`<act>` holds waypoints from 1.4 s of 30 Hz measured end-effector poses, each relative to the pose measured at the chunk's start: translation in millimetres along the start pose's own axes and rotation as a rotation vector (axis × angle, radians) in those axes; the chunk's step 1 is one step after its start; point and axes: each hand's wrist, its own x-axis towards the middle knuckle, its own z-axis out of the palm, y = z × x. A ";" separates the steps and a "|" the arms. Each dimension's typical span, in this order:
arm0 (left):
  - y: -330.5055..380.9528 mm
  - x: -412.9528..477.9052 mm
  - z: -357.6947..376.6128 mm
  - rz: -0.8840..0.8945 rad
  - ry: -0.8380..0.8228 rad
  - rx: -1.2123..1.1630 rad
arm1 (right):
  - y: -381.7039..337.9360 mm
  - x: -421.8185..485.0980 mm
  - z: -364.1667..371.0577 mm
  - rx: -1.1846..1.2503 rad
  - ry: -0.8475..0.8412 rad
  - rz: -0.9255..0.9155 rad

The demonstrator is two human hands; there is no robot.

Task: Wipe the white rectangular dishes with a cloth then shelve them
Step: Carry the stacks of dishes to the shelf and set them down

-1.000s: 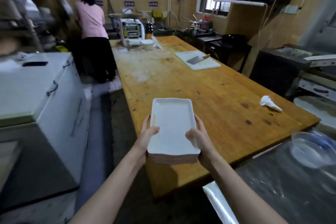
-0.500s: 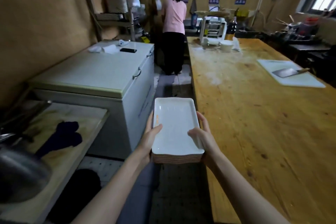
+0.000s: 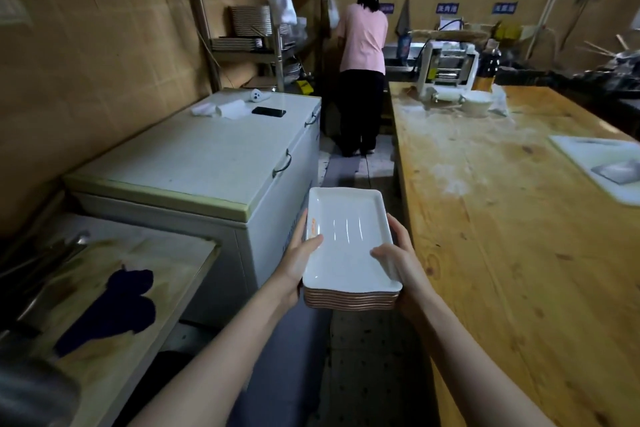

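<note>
Fingers of left hand (image 3: 298,259) and right hand (image 3: 399,262) grip dish stack (image 3: 346,229); person (image 3: 362,45) blocks aisle (image 3: 356,172).

We see a stack of white rectangular dishes (image 3: 348,243) with brown undersides, level and glossy, at lower centre of the frame.

Both hands (image 3: 349,260) carrying stacked white dishes (image 3: 346,236), freezer (image 3: 194,163) left

A chest freezer (image 3: 207,156) stands on your left, a black phone (image 3: 268,111) near its far edge, and a wooden table (image 3: 519,236) is on your right.
</note>
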 end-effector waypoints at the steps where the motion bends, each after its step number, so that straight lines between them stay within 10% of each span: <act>1: 2.8 16.6 -0.2 -0.002 0.002 0.004 | -2.6 15.4 -0.4 0.005 0.004 0.001; 42: 173.5 778.5 -30.2 0.017 -0.049 -0.037 | -114.6 763.6 11.3 0.128 0.139 -0.021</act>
